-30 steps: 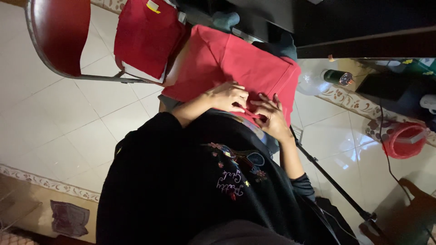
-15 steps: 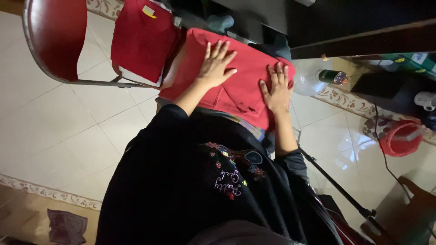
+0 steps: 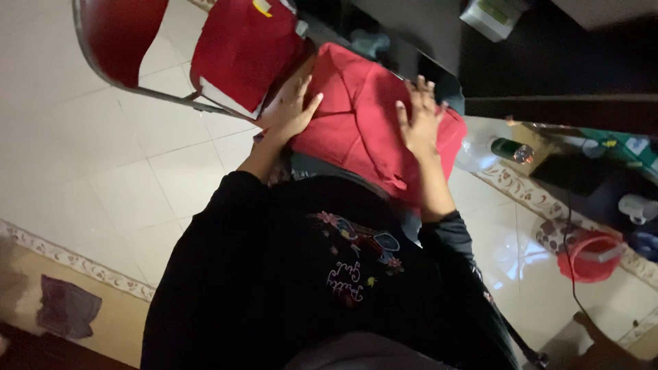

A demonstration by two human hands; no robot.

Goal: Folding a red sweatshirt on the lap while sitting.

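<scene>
The red garment (image 3: 356, 116) lies spread over the person's lap; the left hand (image 3: 291, 109) presses its left edge, fingers flat; the right hand (image 3: 419, 120) lies splayed on its right side; a folded red cloth (image 3: 243, 48) rests on the chair (image 3: 116, 34) beside.

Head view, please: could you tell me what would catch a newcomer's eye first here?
The bright red garment spread on the person's lap at upper centre, with the left hand flat at its left edge and the right hand pressed near its right edge. Another folded red cloth lies on the chair at upper left.
</scene>
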